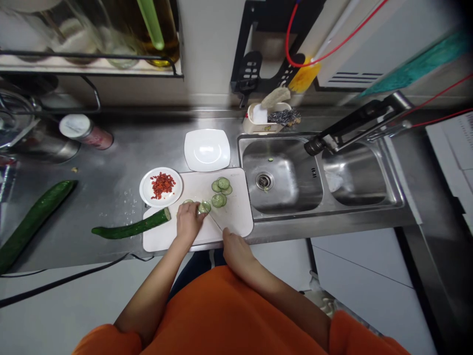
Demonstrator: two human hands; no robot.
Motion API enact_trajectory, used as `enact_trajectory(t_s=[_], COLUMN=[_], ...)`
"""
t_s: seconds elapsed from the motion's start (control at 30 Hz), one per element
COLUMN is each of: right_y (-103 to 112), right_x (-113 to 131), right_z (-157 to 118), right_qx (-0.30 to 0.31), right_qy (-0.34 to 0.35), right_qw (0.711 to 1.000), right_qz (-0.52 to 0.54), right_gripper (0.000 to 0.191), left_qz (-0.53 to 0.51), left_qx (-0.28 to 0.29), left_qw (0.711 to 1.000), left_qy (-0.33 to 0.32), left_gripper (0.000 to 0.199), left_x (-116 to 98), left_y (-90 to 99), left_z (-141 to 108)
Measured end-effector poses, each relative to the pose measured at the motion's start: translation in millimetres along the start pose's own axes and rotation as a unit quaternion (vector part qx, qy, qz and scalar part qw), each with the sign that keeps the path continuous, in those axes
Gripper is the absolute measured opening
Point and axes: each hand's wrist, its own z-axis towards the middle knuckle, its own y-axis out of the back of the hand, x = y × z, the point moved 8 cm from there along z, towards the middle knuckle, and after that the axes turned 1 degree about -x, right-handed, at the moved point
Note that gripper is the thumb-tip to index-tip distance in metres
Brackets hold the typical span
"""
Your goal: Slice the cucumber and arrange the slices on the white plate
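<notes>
A pale cutting board (236, 222) lies on the steel counter. My left hand (189, 221) is over its middle, with curled fingers holding cucumber slices (204, 207) against the board. My right hand (237, 250), at the board's front edge, grips a knife (216, 221); its handle is hidden in my fist and the thin blade points at those slices. Farther right on the board are two small clusters of cut slices (221, 185). A cut length of cucumber (136, 228) rests partly on the board's left side, its pale end facing my left hand.
A white plate of chopped red pieces (145, 190) overlaps the board's back left corner. Behind the board is a square white plate (207, 149). At far left lies a whole cucumber (35, 219), near a shaker can (85, 131). A double sink (284, 172) adjoins the board on the right.
</notes>
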Motion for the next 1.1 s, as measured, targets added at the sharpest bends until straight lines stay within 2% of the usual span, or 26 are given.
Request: enact_trajectory(t_s=[0.3, 0.53, 0.7, 0.83, 1.0, 1.1], right_y=[-13.4, -10.3, -7.4, -6.3, -2.8, -0.2], right_x=[-24.2, -42.3, -43.5, -45.2, -48.6, -51.6], right_z=[-20.4, -31.8, -27.3, -24.1, -23.6, -24.5], right_qx=[0.032, 0.037, 0.011, 0.004, 0.014, 0.024], right_qy=[-0.022, -0.030, -0.018, -0.015, -0.014, -0.021], right_qw=[0.999, 0.999, 1.000, 1.000, 1.000, 0.999], right_qz=[0.019, 0.016, 0.013, 0.003, -0.001, 0.000], right_gripper=[0.036, 0.032, 0.031, 0.028, 0.029, 0.030], left_qz=[-0.018, -0.039, 0.047, 0.134, 0.159, 0.096], left_qx=[-0.012, 0.015, -0.025, 0.003, -0.002, 0.003], left_qw=[1.000, 0.998, 0.995, 0.984, 0.983, 0.993], left_qy=[-0.001, 0.040, 0.087, 0.116, 0.093, 0.069], left_gripper=[0.028, 0.008, 0.018, 0.029, 0.029, 0.027], left_x=[2.3, 6.1, 24.2, 31.3, 23.0, 6.5], left_y=[1.9, 11.7, 35.3, 38.8, 44.6, 40.0], left_z=[2.6, 4.5, 2.0, 2.6, 8.3, 13.4])
